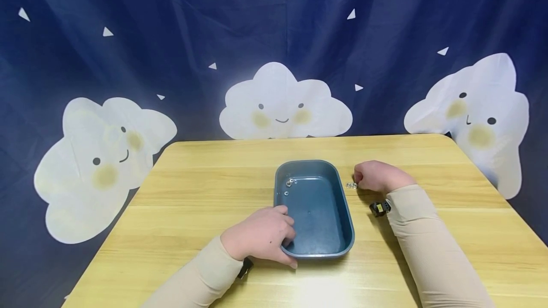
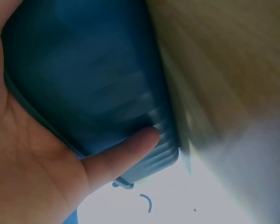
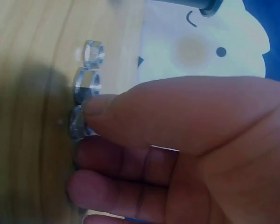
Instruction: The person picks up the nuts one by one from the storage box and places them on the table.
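Observation:
A dark blue plastic bin (image 1: 329, 252) stands on the table with several small metal nuts (image 1: 288, 184) near its far left corner. My left hand (image 1: 261, 234) grips the bin's near left wall, fingers over the rim and inside, thumb along the outer side in the left wrist view. Right of the bin, my right hand (image 1: 378, 176) is at a short row of shiny flange nuts (image 3: 93, 54) on the table. In the right wrist view its thumb and index finger close round the nearest nut (image 3: 77, 123), partly hidden by the thumb; the other fingers are curled.
The light wood table (image 1: 205, 179) extends around the bin on all sides. A dark blue curtain (image 1: 248, 18) with smiling clouds hangs behind the table's far edge. Each wrist carries a small black camera (image 1: 379, 208).

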{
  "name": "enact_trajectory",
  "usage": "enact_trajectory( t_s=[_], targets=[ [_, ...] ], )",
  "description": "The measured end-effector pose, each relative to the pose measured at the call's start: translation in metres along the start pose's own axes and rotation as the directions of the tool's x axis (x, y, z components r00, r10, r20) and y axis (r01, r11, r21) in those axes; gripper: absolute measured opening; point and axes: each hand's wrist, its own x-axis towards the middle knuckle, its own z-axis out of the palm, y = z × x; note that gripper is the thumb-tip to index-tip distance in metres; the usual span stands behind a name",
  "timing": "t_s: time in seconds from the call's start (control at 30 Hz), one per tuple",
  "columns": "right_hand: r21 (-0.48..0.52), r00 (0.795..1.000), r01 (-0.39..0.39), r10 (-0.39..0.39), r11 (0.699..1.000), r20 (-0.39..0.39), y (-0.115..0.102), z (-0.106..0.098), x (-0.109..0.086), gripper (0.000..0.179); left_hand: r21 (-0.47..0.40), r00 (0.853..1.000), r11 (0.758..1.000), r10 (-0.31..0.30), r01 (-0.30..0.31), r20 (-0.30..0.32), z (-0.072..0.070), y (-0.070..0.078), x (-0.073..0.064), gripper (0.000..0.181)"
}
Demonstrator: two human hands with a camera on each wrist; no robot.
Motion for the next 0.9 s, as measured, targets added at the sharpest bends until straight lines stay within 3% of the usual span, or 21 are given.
enact_trajectory(
  t_s=[0.27, 0.9],
  targets=[
    [0.019, 1.000, -0.004, 0.004, 1.000, -0.015, -0.008, -0.009, -0.002, 0.003, -0.013, 1.000, 1.000, 0.001, -0.001, -0.001, 0.001, 0.000, 0.000, 0.052],
    [-0.024, 0.993, 0.088, -0.089, 0.996, -0.074, -0.043, -0.028, -0.016, 0.006, -0.002, 1.000, 1.000, -0.005, 0.005, 0.006, 0.002, 0.000, 0.001, 0.053]
  ],
)
